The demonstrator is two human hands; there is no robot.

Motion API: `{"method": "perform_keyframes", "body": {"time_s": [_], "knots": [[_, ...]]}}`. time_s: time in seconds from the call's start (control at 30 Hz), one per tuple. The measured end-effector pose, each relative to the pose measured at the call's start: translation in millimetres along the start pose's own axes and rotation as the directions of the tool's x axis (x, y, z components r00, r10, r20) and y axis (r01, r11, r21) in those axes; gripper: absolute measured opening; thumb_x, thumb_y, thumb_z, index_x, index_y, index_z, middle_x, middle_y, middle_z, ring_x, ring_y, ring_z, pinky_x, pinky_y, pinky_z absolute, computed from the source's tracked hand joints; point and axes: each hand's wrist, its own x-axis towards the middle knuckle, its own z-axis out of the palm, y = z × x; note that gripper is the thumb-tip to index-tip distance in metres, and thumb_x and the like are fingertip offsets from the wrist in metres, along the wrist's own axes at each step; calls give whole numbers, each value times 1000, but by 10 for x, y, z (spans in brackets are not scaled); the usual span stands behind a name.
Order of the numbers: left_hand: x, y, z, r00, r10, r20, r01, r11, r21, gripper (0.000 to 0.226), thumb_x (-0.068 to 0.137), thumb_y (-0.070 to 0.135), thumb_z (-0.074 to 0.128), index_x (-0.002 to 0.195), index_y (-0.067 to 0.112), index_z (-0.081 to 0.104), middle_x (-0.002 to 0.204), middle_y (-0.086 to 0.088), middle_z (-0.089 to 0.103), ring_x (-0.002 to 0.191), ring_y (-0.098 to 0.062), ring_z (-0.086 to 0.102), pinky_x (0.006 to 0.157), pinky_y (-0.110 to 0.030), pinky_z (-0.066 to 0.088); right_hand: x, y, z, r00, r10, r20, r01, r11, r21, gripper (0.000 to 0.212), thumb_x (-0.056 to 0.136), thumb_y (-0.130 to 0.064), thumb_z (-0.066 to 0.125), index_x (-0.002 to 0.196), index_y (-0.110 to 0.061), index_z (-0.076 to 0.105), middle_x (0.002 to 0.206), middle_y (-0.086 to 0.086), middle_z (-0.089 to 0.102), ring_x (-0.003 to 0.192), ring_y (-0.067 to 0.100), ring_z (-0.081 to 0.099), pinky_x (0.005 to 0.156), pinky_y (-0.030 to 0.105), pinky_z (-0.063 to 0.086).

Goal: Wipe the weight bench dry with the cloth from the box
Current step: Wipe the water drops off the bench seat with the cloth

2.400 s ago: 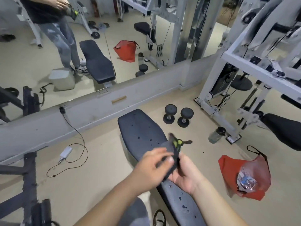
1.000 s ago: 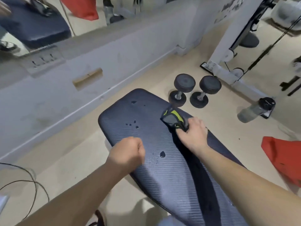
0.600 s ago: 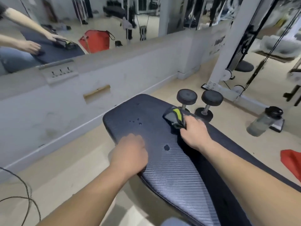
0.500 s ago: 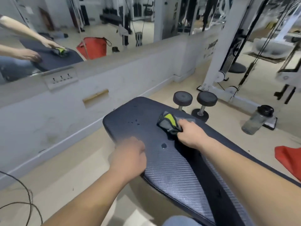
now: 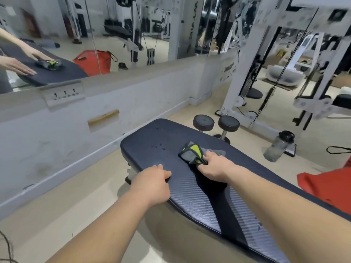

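The dark blue textured weight bench (image 5: 152,137) runs from the middle of the view to the lower right. A few small water drops sit near its far end. My right hand (image 5: 214,168) presses a grey cloth with a yellow-green patch (image 5: 193,151) flat onto the bench top. My left hand (image 5: 152,183) rests on the bench's left edge, fingers curled over the rim, holding nothing else. A dark wiped streak lies under my right forearm.
Two black dumbbells (image 5: 214,124) stand on the floor beyond the bench. A clear bottle (image 5: 279,147) lies near the white cable machine frame (image 5: 239,76). A red bag (image 5: 328,188) sits at the right. A mirror and low wall (image 5: 95,103) run along the left.
My right hand has slid the cloth leftward and toward me across the bench. The large drop near the middle is gone. My left hand has stayed on the left edge.
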Motion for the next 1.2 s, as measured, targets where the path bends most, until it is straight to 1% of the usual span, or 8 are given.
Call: {"method": "perform_keyframes", "body": {"time_s": [0.13,0.3,0.47,0.67,0.8,0.87,1.03,1.2], "knots": [[35,-262,-55,1000,1,-31,-6,983,-181,28,94,32,55,118,27,69,154,14,49,141,-15,47,109,-34,44,259,27,206,997,-9,-73,6,999,-36,71,103,-49,30,165,-18,12,173,11,4,160,25,2,129,44,3],[129,-405,-16,989,-29,-146,-10,966,-260,11,91,28,59,90,22,68,135,11,65,138,-10,48,104,-38,47,756,36,102,995,-4,-103,3,1000,-13,73,101,-51,28,164,-19,13,173,10,3,160,24,0,129,47,3],[152,-527,12,974,-100,-202,56,976,-211,22,94,34,57,107,22,71,147,9,54,145,-9,36,104,-32,46,1185,-6,-14,984,-39,-172,35,999,-23,70,99,-51,28,162,-22,20,171,11,15,158,27,10,127,49,10],[94,-623,-57,959,-219,-179,172,954,-246,56,96,51,55,141,17,52,167,2,27,156,-11,15,118,-31,31,1244,-330,-41,980,-52,-190,49,999,-19,69,99,-52,26,161,-22,24,170,12,18,157,26,14,126,48,10],[123,-688,-61,950,-244,-194,179,937,-300,47,98,43,55,138,16,55,166,2,28,155,-11,19,115,-28,31,725,-725,114,954,-247,-168,234,968,-96,65,102,-49,33,158,-17,31,168,11,24,155,26,20,127,41,13],[146,-735,-37,941,-251,-227,175,935,-310,39,99,36,55,132,17,60,162,2,35,151,-12,27,112,-28,35,437,-903,194,941,-316,-124,297,943,-148,70,103,-51,32,162,-16,23,172,11,15,158,25,13,128,38,7],[143,-837,-20,929,-272,-249,176,920,-351,38,96,31,56,133,27,62,164,6,33,150,-13,33,111,-29,40,463,-1036,192,940,-340,-32,330,928,-171,72,103,-53,26,165,-20,8,173,8,-1,160,20,0,129,37,-1],[118,-851,-26,938,-270,-219,173,910,-378,41,96,29,57,136,25,60,166,5,30,149,-12,34,111,-30,40,999,-1316,123,944,-317,-92,306,945,-120,71,102,-53,28,165,-24,11,174,4,-1,160,18,-1,129,39,-3]]}}
